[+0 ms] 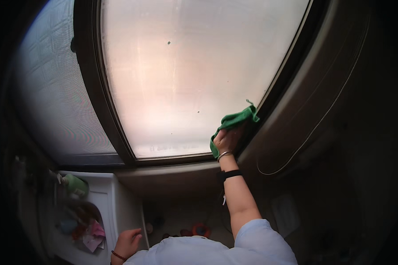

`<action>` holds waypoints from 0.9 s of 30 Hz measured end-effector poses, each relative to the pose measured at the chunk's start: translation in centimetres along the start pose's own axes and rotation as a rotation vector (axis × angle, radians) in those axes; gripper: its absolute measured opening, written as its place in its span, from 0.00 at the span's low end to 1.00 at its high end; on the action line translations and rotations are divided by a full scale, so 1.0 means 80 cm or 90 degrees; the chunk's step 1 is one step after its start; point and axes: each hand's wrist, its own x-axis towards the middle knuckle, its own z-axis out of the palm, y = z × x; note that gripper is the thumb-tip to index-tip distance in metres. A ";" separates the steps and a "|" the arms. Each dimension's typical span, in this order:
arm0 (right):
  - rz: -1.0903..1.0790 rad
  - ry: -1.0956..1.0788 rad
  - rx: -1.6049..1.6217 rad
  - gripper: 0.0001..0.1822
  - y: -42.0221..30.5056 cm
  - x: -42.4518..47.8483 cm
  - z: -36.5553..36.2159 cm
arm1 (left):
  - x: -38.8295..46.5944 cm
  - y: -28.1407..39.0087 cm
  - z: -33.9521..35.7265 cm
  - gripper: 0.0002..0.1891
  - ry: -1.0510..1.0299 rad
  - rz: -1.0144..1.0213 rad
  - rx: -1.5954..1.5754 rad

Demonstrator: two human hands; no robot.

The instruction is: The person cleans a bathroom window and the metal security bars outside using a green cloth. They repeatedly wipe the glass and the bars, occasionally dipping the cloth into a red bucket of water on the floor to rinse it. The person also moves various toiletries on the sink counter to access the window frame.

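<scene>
My right hand (228, 139) presses a green cloth (237, 118) to the lower right corner of a frosted window pane (185, 82). Part of the cloth reaches over the dark window frame (106, 96), and most of my fingers are hidden by shadow and cloth. A metal bangle and a black band are on that wrist. Low in the view, my left hand (127, 243) hangs beside a white sink (114, 195), holding nothing visible, its thumb and forefinger a little apart.
A mesh screen (59, 96) covers the left part of the window. On the sink stands a green pump bottle (76, 185); pink packets (94, 236) lie in the basin. A thin cord (313, 124) hangs along the right wall. An orange ring-shaped object (201, 229) is below.
</scene>
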 end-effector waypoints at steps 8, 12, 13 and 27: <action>-0.029 -0.604 0.013 0.36 -0.250 -0.251 0.048 | -0.036 -0.022 0.007 0.14 0.012 -0.057 0.007; -0.237 -0.547 0.176 0.35 -0.209 -0.282 0.066 | -0.006 0.001 0.020 0.13 -0.076 0.014 0.044; -0.311 -0.530 0.189 0.34 -0.171 -0.276 0.058 | -0.003 0.004 0.021 0.13 -0.076 0.021 0.040; -0.098 -0.366 0.014 0.23 -0.191 -0.302 0.033 | -0.012 -0.020 0.032 0.12 -0.056 0.033 0.041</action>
